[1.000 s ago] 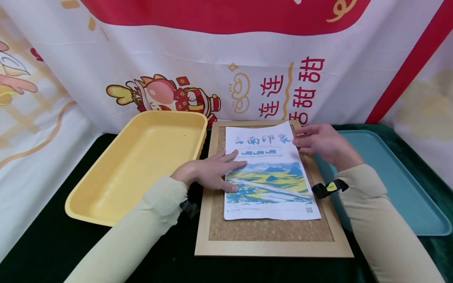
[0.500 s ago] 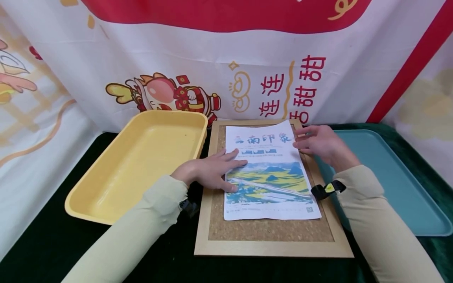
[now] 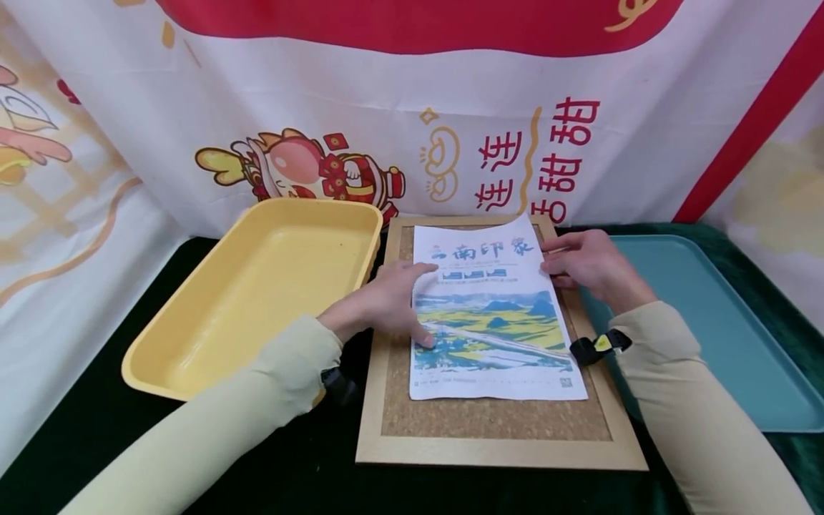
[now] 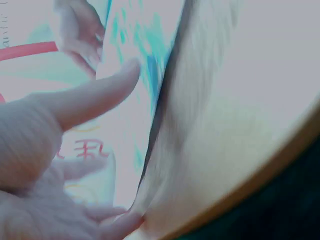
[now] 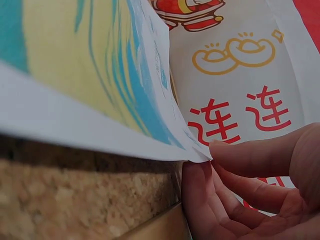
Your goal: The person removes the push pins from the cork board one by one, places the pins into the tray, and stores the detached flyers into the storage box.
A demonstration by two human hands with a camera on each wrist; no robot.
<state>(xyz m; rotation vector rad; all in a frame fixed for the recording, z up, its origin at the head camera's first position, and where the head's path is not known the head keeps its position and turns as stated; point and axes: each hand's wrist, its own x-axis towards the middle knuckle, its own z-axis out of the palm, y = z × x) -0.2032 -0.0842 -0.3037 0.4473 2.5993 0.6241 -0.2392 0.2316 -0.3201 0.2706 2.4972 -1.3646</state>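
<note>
A white printed paper sheet (image 3: pixel 489 386), with blue lettering and a landscape picture, lies over a wood-framed cork board (image 3: pixel 496 418). My right hand (image 3: pixel 595 268) pinches the sheet's right edge near the top. In the right wrist view, thumb (image 5: pixel 255 155) and fingers meet at the paper's edge (image 5: pixel 187 152), which lifts off the cork. At the opposite edge, my left hand (image 3: pixel 389 300) rests with its thumb spread over the picture. The left wrist view has the thumb (image 4: pixel 100 97) stretched above the sheet and the other fingertips by its edge, apart from the thumb.
To the left stands a deep yellow tray (image 3: pixel 238 300), close beside the board. A flat teal tray (image 3: pixel 714 336) lies to the right, partly behind the right forearm. Dark green cloth (image 3: pixel 309 479) covers the table, and a printed white backdrop (image 3: pixel 360 93) hangs behind.
My left hand has drawn back from lying flat on the sheet to its left edge, its fingers no longer spread across it. The right hand keeps its pinch, almost unmoved.
</note>
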